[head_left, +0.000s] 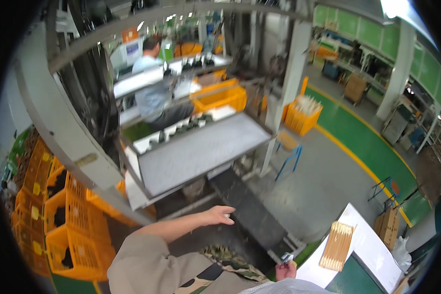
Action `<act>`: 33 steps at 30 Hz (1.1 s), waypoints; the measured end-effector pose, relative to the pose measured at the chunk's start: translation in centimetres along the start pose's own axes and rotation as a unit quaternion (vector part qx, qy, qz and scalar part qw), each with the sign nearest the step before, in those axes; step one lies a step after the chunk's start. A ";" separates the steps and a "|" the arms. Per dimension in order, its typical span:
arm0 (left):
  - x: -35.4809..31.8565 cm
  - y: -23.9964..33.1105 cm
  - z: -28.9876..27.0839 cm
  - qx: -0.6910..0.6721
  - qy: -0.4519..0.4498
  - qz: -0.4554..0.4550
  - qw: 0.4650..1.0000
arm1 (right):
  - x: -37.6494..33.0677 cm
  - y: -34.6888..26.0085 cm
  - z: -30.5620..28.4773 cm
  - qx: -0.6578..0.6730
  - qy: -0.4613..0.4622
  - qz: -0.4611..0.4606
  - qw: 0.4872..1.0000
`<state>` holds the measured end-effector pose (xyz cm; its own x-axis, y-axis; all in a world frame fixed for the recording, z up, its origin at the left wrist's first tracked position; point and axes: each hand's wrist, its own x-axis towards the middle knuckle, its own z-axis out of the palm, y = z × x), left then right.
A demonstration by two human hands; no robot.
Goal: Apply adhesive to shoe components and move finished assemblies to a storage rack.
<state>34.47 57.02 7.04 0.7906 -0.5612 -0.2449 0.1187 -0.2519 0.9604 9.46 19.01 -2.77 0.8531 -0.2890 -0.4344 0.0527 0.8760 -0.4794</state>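
Note:
My left hand (218, 215) reaches over a long dark bench surface (252, 208), its fingers curled toward the thumb. Something small and whitish shows between those fingertips, too blurred to name. Low in the picture, my right hand (285, 271) pinches a small silver-and-white part (286, 258). To its right, a flat tan tray with a row of thin sticks (337, 247) lies across a white tabletop (312, 268).
A grey metal-framed table (201, 154) stands ahead, dark parts (181, 128) along its far side. Orange crates (71, 252) are stacked left. A co-worker (154, 90) sits beyond. A blue-legged stool (290, 149) and crate of pale pieces (303, 115) stand right.

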 end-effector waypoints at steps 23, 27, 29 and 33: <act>15.5 75.6 -15.0 0.474 0.363 0.199 0.777 | 1.8 -1.8 2.4 0.133 0.059 -0.128 0.981; 17.3 75.3 -18.7 0.530 0.382 0.279 0.704 | 3.0 -2.3 2.7 0.149 0.046 -0.122 0.980; 18.0 74.7 -19.1 0.580 0.358 0.279 0.676 | 3.0 -2.8 3.8 0.152 0.048 -0.126 0.979; 17.6 73.6 -19.4 0.606 0.381 0.308 0.627 | 3.0 -3.2 4.6 0.153 0.042 -0.145 0.977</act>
<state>68.78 43.90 75.94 0.5745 -0.4239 0.7001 -0.5287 -0.8452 -0.0779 14.18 17.10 0.95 0.7349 -0.5608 -0.3812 0.4493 0.8238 -0.3457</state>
